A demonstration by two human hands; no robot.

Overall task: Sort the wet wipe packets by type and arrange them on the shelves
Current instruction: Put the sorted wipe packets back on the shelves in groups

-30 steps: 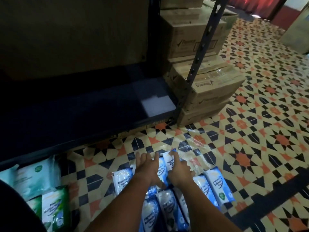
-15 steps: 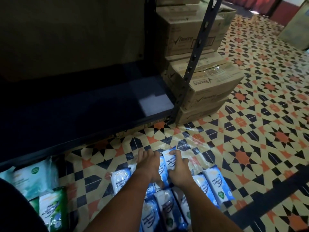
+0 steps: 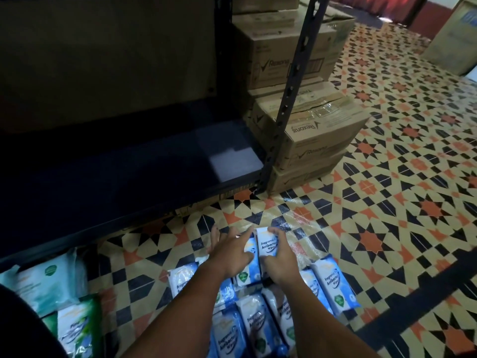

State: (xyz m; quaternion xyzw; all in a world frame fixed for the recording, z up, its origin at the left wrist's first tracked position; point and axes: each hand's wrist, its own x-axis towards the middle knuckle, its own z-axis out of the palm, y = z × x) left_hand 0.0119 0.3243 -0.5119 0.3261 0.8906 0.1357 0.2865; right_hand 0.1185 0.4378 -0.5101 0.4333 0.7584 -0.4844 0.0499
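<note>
Wipe packets (image 3: 333, 285) lie before the shelf (image 3: 129, 177), boxes (image 3: 317, 135) right.

Blue-white wipe packets (image 3: 268, 245) on floor

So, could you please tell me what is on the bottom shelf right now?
The bottom shelf shows only dark bare board and a pale light patch. No wipe packets are visible on it; its left end is too dark to judge.

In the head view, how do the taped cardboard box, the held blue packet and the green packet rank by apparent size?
1. Taped cardboard box.
2. Green packet, partly cut off and nearer the camera, so unsure.
3. Blue packet.
</note>
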